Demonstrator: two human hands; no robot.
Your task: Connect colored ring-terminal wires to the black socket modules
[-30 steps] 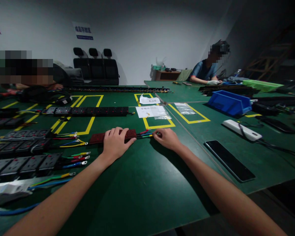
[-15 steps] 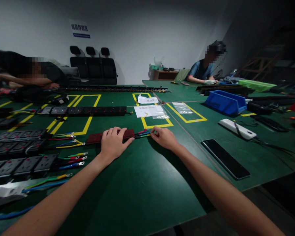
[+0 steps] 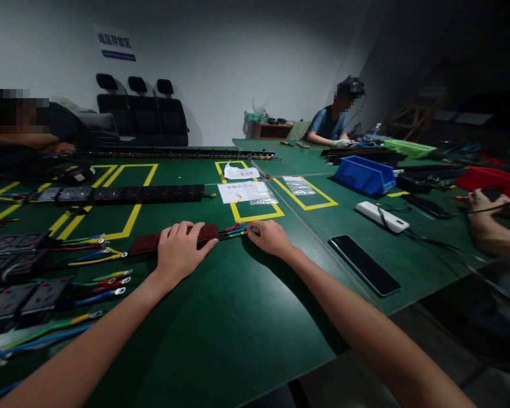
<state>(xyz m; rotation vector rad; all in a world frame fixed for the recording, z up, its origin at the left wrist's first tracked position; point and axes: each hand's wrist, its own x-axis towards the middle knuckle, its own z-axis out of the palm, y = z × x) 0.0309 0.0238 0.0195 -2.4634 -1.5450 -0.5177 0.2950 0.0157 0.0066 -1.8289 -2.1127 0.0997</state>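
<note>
Another person's hand [image 3: 487, 218] has come into view at right. Left hand [image 3: 176, 249] grips the red strip [image 3: 143, 243] on the green table [image 3: 238, 317]; right hand [image 3: 268, 237] pinches its wires [image 3: 230, 233] near the tips. Seemingly a wire-arranging step; the next move calls for a steady strip.

Two bare arms [image 3: 97, 334] reach out
The left hand [image 3: 181, 246] bends palm down; the right hand [image 3: 270, 237] makes a small pinch.

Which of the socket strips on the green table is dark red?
The dark red strip under the person's left hand, its wires ending at the right hand. The strip behind it and those at left look black and grey.
</note>
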